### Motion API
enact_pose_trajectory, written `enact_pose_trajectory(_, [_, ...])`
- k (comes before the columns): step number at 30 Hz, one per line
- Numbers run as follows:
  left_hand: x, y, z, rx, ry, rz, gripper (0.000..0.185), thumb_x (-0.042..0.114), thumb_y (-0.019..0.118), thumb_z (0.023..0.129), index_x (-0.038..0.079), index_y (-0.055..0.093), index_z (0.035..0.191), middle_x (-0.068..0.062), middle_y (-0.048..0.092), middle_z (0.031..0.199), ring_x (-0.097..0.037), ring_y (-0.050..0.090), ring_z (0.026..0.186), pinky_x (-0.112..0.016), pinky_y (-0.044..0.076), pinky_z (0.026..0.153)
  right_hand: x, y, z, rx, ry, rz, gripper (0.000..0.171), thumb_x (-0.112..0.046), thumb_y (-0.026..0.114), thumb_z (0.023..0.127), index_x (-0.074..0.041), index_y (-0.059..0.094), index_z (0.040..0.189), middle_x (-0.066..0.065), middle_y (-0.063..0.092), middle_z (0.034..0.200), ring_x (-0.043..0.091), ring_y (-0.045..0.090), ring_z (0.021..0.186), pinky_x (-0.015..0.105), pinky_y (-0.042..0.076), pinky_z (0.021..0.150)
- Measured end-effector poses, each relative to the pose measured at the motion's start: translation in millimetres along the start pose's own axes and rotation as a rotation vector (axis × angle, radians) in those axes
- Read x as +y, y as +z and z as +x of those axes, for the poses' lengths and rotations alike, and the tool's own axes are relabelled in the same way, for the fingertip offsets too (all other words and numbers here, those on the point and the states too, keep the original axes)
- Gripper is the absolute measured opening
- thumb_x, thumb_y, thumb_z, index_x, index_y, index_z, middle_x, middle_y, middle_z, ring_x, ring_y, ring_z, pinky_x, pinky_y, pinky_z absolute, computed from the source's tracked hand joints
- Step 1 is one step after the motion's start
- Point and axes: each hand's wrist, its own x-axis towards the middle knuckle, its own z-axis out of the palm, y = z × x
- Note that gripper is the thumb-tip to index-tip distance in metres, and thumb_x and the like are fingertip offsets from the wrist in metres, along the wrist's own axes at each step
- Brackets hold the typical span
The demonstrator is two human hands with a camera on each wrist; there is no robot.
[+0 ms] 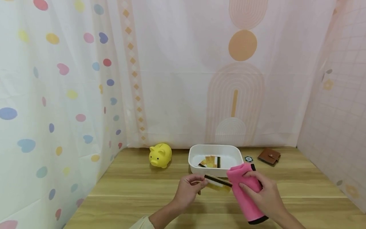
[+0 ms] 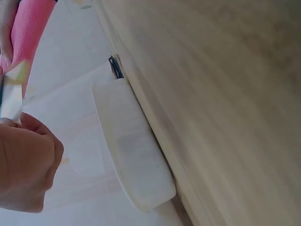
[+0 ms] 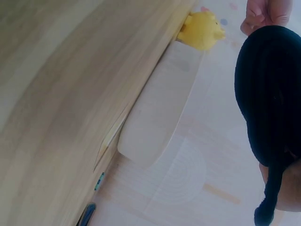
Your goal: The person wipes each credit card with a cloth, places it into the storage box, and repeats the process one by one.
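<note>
My left hand (image 1: 187, 190) pinches a bank card (image 1: 218, 183) by one end, between thumb and fingers. The card has a black stripe over a white and gold face. Its far end meets the pink cloth (image 1: 246, 205), a rolled or folded piece with black edging that my right hand (image 1: 266, 194) grips. In the left wrist view the card (image 2: 13, 100) overlaps the pink cloth (image 2: 29, 35). The right wrist view shows the black end of the cloth (image 3: 256, 89), layered and hiding most of the right hand. Both hands are above the table, in front of the white tray (image 1: 210, 172).
Several gold and white cards (image 1: 213, 161) lie inside the tray. A yellow piggy bank (image 1: 160, 156) stands to its left. To its right are a poker chip (image 1: 248, 159) and a brown wallet (image 1: 268, 156). Curtains (image 1: 177, 79) enclose the wooden table (image 1: 128, 197).
</note>
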Motion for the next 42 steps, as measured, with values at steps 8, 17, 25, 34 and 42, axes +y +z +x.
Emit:
enact_pose_trajectory(8, [0.4, -2.5, -0.2, -0.008, -0.065, -0.022, 0.028, 0.016, 0.071, 0.08, -0.006, 0.063, 0.095, -0.011, 0.069, 0.079, -0.014, 0.066, 0.065, -0.021, 0.047, 0.048, -4, -2, 1, 0.01, 0.029, 0.016, 0.033, 0.007, 0.078, 0.065, -0.009, 0.061, 0.089, 0.005, 0.064, 0.08, 0.006, 0.055, 0.057, 0.02, 0.045, 0.043])
enact_pose_trajectory(17, [3.1, -1.5, 0.5, -0.055, -0.14, -0.149, 0.023, 0.008, 0.069, 0.081, -0.009, 0.059, 0.094, -0.02, 0.068, 0.084, -0.022, 0.068, 0.069, -0.025, 0.053, 0.057, 12, 2, 0, 0.023, 0.015, 0.049, 0.033, 0.003, 0.079, 0.067, -0.012, 0.061, 0.091, 0.003, 0.063, 0.078, 0.007, 0.056, 0.055, 0.02, 0.045, 0.042])
enact_pose_trajectory(25, [2.1, -2.0, 0.0, -0.155, -0.162, -0.179, 0.023, 0.003, 0.064, 0.084, -0.013, 0.061, 0.101, -0.022, 0.067, 0.091, -0.022, 0.069, 0.074, -0.023, 0.053, 0.059, -9, 11, 0, -0.016, -0.009, 0.077, 0.034, 0.005, 0.078, 0.066, -0.01, 0.061, 0.091, 0.004, 0.065, 0.083, 0.006, 0.057, 0.061, 0.021, 0.046, 0.044])
enact_pose_trajectory(34, [3.7, -2.7, -2.4, -0.326, -0.141, -0.177, 0.028, 0.004, 0.061, 0.087, -0.012, 0.059, 0.11, -0.025, 0.065, 0.1, -0.02, 0.068, 0.083, -0.022, 0.053, 0.063, -4, 23, 3, -0.031, -0.051, 0.091, 0.035, 0.005, 0.078, 0.066, -0.011, 0.06, 0.092, 0.003, 0.064, 0.084, 0.007, 0.056, 0.061, 0.02, 0.046, 0.045])
enact_pose_trajectory(42, [3.7, -3.2, -3.8, -0.351, -0.111, -0.077, 0.029, 0.008, 0.064, 0.085, -0.01, 0.061, 0.108, -0.015, 0.069, 0.091, -0.013, 0.067, 0.078, -0.02, 0.048, 0.054, 8, 30, 1, -0.085, -0.081, 0.121, 0.032, -0.005, 0.078, 0.072, -0.017, 0.06, 0.096, 0.0, 0.064, 0.088, 0.007, 0.058, 0.067, 0.021, 0.048, 0.049])
